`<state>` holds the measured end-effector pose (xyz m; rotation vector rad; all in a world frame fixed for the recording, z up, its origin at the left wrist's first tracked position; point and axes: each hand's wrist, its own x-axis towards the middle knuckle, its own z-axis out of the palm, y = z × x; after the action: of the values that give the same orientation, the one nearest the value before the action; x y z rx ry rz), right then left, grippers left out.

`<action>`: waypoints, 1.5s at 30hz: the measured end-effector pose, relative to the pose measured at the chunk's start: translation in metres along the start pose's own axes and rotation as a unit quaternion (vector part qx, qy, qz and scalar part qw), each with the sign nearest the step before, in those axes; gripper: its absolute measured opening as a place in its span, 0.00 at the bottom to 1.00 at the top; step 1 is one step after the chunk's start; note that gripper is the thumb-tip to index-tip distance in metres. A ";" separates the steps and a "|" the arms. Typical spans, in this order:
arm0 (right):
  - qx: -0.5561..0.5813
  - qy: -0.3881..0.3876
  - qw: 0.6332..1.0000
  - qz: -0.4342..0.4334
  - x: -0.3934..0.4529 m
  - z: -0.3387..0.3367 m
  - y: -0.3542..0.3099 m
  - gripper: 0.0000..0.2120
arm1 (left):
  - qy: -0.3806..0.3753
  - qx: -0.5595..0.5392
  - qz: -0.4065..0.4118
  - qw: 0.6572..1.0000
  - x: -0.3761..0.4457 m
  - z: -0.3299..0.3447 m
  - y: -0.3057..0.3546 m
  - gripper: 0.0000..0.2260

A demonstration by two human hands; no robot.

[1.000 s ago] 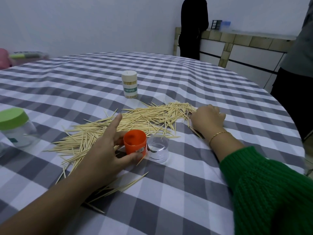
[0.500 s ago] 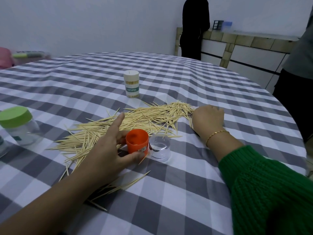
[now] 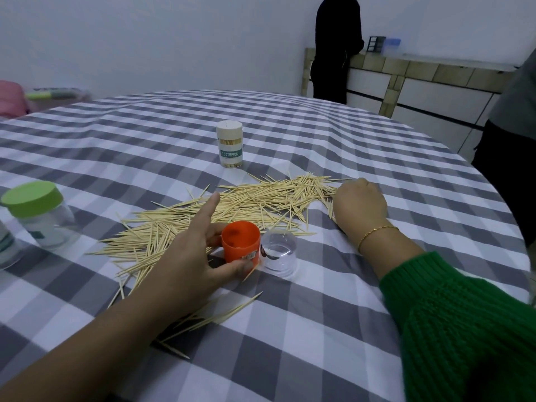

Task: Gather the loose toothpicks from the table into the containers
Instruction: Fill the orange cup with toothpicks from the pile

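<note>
A long spread of loose toothpicks lies across the checked tablecloth. My left hand holds an orange container between thumb and fingers, with the index finger pointing up. A clear cup stands right beside the orange one. My right hand is curled at the right end of the pile, fingers down among the toothpicks; what it grips is hidden. A white toothpick container, full and capped, stands upright behind the pile.
A clear jar with a green lid stands at the left. Another clear container is cut off at the left edge. Two people stand near the table: one at the far counter, one at the right.
The hands have hardly moved. The view has shifted slightly, so everything sits a little to the right in the frame.
</note>
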<state>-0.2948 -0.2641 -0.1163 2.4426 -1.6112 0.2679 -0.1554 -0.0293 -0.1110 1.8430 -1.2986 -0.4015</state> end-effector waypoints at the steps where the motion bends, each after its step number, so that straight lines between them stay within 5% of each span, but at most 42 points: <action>1: 0.006 0.001 1.000 -0.010 -0.001 -0.002 0.000 0.14 | -0.001 0.002 -0.001 1.000 0.000 0.000 0.000 0.49; 9: 0.287 -0.017 0.958 -0.014 -0.004 -0.028 -0.009 0.08 | -0.012 0.004 -0.006 1.000 0.000 -0.001 0.003 0.52; 14: 0.609 -0.115 0.784 0.021 -0.011 -0.041 -0.021 0.10 | -0.017 0.007 -0.013 1.000 0.000 -0.001 0.004 0.52; 19: 0.766 -0.160 0.623 0.025 -0.028 -0.061 -0.034 0.09 | -0.024 0.018 -0.015 0.999 0.000 -0.002 0.004 0.52; 24: 0.826 -0.161 0.540 -0.003 -0.051 -0.075 -0.058 0.09 | -0.027 0.020 -0.013 0.999 0.000 -0.002 0.006 0.52; 27: 0.823 -0.154 0.545 -0.036 -0.068 -0.074 -0.071 0.09 | -0.029 0.009 -0.011 0.999 0.000 -0.001 0.005 0.52; 34: 0.702 -0.148 0.680 -0.149 -0.086 -0.068 -0.082 0.08 | -0.023 -0.024 -0.005 0.999 0.001 0.001 -0.001 0.51; 45: 0.527 -0.217 0.779 -0.260 -0.082 -0.056 -0.078 0.05 | -0.015 -0.045 -0.005 0.999 0.003 0.002 -0.005 0.51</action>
<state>-0.2573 -0.1465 -0.0895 3.9303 -0.8430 0.6954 -0.1526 -0.0318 -0.1151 1.7759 -1.2717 -0.4861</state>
